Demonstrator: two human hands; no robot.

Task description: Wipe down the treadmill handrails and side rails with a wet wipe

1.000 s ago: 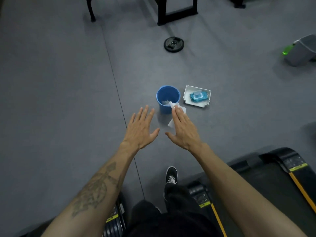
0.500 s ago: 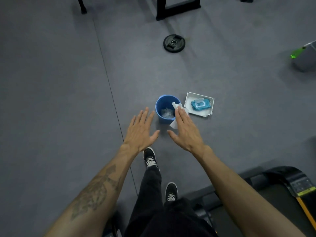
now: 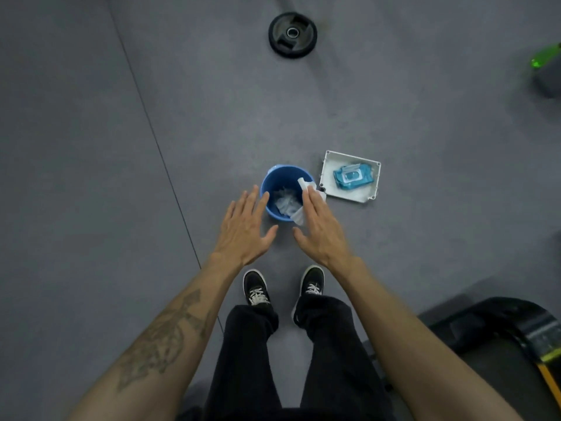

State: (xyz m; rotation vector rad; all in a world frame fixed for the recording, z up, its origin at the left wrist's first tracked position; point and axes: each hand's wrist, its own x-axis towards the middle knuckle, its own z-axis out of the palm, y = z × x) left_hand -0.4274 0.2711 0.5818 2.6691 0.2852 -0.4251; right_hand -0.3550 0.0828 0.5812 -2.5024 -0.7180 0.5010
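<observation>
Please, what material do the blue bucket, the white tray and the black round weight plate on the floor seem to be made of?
Blue bucket: likely plastic; even colour, smooth, thin rim.
White tray: probably moulded plastic; matte, with small corner bosses. Painted metal is not excluded.
Weight plate: a dull black body, perhaps rubber-coated or painted iron; the bright ring at its hole looks like metal.

Glossy blue plastic bucket (image 3: pixel 274 189), matt grey floor (image 3: pixel 121 177), thin white wipe (image 3: pixel 306 185).
</observation>
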